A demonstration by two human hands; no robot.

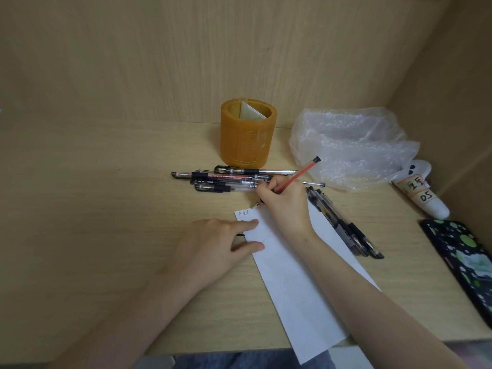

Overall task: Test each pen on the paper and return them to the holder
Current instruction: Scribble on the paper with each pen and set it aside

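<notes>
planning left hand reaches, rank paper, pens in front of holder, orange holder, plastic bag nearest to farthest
1. paper, under fingers of the left hand
2. pens in front of holder, just beyond
3. orange holder, behind those pens
4. plastic bag, back right

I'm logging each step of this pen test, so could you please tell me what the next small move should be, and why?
Probably draw a short stroke with the red pen beside the three marks: the right hand grips it with its tip at the top edge of the paper, the left hand pins that sheet, and no pens stick out of the holder.
</notes>
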